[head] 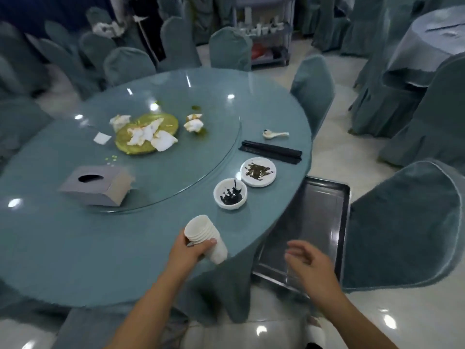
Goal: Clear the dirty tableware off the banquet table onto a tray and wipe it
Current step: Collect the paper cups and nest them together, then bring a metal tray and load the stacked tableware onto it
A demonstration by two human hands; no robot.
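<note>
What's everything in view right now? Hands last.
cup stack: one, white, at the table's near edge
bowl: one, white with black residue, table's right side
plate: one, white with brownish scraps, just beyond the bowl
chopsticks: one bundle, black, beyond the plate
spoon: one, white, beyond the chopsticks
tissue box: one, grey, turntable's near left
round dish: one, yellow-green, mid-turntable, crumpled white napkins on it
turntable: one, clear glass, on the table
table: one, teal, round
tray: one, dark metal, beside the table's right edge, lower
chairs: several, teal covers, around the table
cart: one, grey, background
left hand: grip on the cup stack
right hand: open, over the tray
</note>
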